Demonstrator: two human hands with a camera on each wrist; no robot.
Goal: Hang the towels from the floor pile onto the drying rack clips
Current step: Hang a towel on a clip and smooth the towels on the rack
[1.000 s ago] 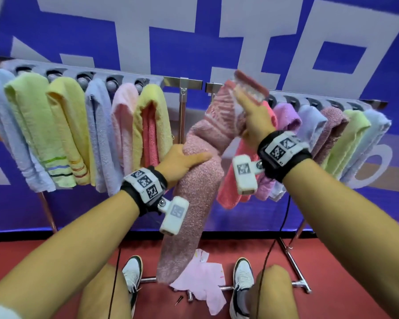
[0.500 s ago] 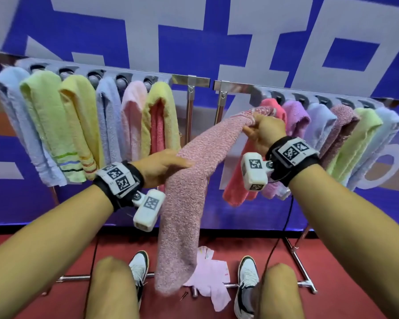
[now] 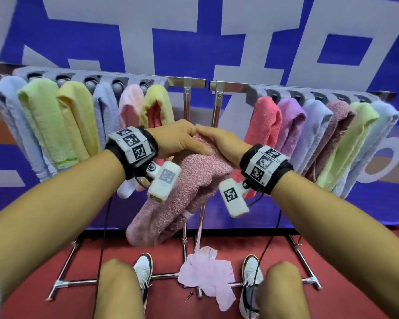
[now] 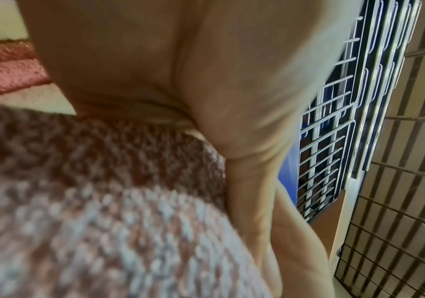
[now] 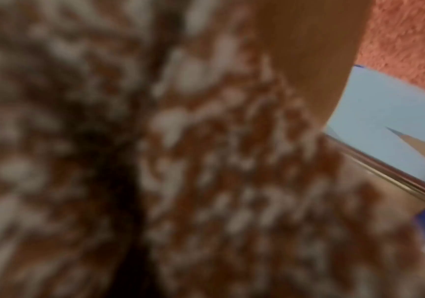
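Both hands (image 3: 177,139) have met, folding the pink towel (image 3: 182,199) double.

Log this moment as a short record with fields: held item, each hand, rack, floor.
held item: speckled pink towel, folded over, hanging below both hands
left hand: grips the towel's top
right hand: grips the towel's top, touching the left
rack: six towels hung on each side, middle gap bare
floor: light pink cloth between the shoes

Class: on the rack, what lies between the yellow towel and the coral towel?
In the head view: two bare steel posts, and, lower in front, both hands holding the pink towel.
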